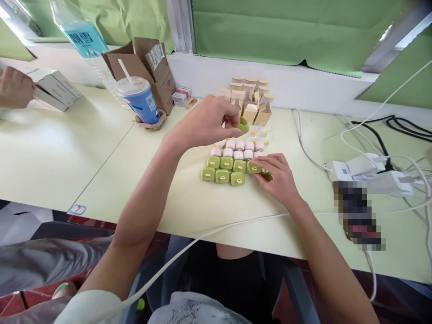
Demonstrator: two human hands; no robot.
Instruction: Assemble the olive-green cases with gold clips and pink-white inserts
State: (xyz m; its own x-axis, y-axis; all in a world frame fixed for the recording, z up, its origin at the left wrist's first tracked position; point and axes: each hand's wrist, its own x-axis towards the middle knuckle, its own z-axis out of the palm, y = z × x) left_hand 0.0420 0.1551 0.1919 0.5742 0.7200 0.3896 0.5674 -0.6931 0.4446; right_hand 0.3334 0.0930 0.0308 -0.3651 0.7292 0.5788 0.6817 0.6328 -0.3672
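Observation:
My left hand (205,122) is raised above the table, its fingers pinched on a small green case (243,127). My right hand (276,176) rests on the table with its fingers curled round another green case (266,176) at the right end of the rows. Several green cases (222,168) lie in two rows before me, with several pale pink ones (238,149) lined up behind them. Beyond those sit clear plastic pieces (261,132) and a cluster of small open beige boxes (249,96).
A blue cup with a straw (139,99), an open cardboard box (148,67) and a water bottle (79,33) stand at the back left. Another person's hand (13,87) holds a white box (56,90) at far left. White chargers (367,173) and cables lie right.

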